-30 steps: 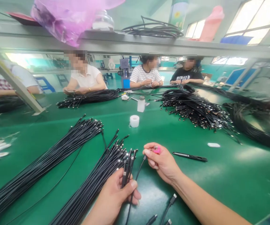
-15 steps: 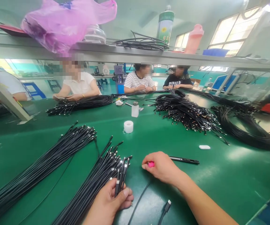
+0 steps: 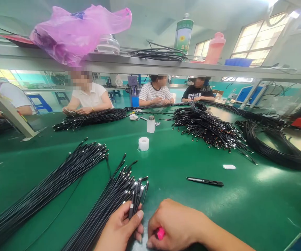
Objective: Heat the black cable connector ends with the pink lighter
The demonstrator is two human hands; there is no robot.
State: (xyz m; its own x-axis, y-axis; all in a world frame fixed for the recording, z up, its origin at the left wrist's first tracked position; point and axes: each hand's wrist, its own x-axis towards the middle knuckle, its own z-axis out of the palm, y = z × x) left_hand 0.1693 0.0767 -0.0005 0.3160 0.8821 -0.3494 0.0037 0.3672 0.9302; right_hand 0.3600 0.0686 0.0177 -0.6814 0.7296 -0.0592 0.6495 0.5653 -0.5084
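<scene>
Here, the left hand [image 3: 122, 226] grips cable ends [image 3: 131, 210] near the right hand [image 3: 178, 223].

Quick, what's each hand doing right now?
Left hand: closed, holding several black cable ends.
Right hand: closed around a pink object; anything else inside can't be told.

So the right hand [image 3: 175, 225], which had a cable end pinched up front a second ago, has now dropped way down near the left hand [image 3: 124, 223], pink thing [image 3: 161, 233] and all, and the knife [image 3: 205, 181] it half covered is fully visible again.
</scene>
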